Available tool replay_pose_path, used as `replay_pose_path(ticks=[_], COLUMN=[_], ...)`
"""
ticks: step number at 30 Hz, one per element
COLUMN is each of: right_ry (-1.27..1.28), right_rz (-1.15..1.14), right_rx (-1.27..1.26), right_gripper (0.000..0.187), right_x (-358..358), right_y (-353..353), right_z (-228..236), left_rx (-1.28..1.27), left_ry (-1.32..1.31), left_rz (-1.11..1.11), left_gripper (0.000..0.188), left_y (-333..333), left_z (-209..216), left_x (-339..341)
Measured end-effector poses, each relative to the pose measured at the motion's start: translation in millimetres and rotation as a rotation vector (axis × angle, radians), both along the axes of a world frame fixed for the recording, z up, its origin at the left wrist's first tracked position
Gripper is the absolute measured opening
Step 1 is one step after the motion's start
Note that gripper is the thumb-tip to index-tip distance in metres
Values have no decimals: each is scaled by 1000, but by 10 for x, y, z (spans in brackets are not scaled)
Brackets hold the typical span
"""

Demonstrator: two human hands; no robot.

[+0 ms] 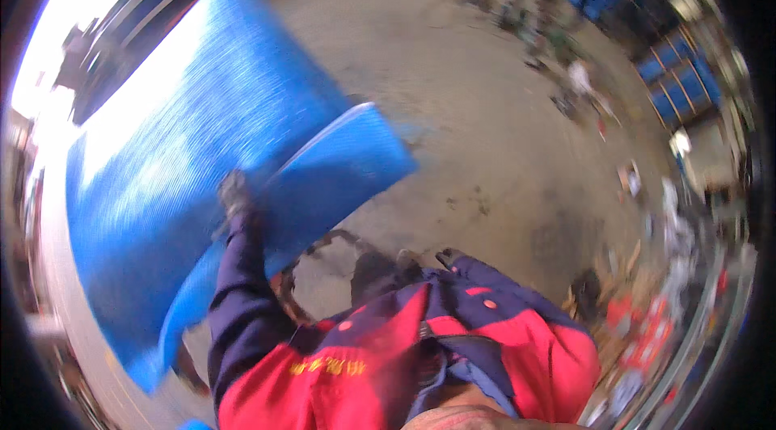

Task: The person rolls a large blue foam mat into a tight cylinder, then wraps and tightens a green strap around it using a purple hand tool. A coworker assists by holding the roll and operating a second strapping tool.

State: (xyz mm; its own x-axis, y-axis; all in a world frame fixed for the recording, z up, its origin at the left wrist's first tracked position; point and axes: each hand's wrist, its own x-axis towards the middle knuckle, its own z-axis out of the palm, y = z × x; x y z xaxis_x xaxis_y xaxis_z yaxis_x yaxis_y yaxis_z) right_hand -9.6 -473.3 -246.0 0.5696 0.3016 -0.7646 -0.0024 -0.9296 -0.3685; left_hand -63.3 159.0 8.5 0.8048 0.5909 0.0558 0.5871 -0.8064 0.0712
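A blurred, fisheye view looks down over a person's chest and arms onto a concrete floor (501, 147). The person wears a red and navy work jacket (388, 357), which fills the lower middle of the frame.

The left hand (234, 194), in what looks like a grey work glove, reaches forward and up from a navy sleeve (242, 284). It rests against a large blue sheet (186, 147), a ribbed panel that takes up most of the left half of the picture. The fingers lie on the sheet near the spot where a second, smoother blue layer (339, 171) folds or overlaps across it, just to the right of the hand. Motion blur hides whether the fingers are curled around an edge or pressed flat, so their grip cannot be told. The sheet runs from the top left, where bright light glares off it, down to the lower left beside the person's elbow, and its lower edge appears to meet the floor there.

The right hand (447, 256) shows only as a dark shape at the end of the right sleeve, near the middle of the frame and well apart from the sheet; its fingers cannot be made out.

Scattered items and blue racks (679, 74) line the far right rim, all smeared by blur
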Motion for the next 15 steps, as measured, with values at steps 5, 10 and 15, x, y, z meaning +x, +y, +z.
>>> replay_pose_path(ticks=[5, 10, 15], right_ry=[-101, -90, -26], right_rz=[82, 24, -126], right_rx=[146, 80, 44], right_gripper=[66, 63, 60], right_x=[-15, 19, 18], right_y=[91, 118, 22], right_z=[394, 421, 383], left_rx=[341, 331, 358], left_ry=[-230, -247, -269], left_rz=[-276, -294, -260], left_gripper=[93, 93, 93], left_y=[20, 164, 69], left_z=[-243, -390, -360], left_x=[-139, -166, -154])
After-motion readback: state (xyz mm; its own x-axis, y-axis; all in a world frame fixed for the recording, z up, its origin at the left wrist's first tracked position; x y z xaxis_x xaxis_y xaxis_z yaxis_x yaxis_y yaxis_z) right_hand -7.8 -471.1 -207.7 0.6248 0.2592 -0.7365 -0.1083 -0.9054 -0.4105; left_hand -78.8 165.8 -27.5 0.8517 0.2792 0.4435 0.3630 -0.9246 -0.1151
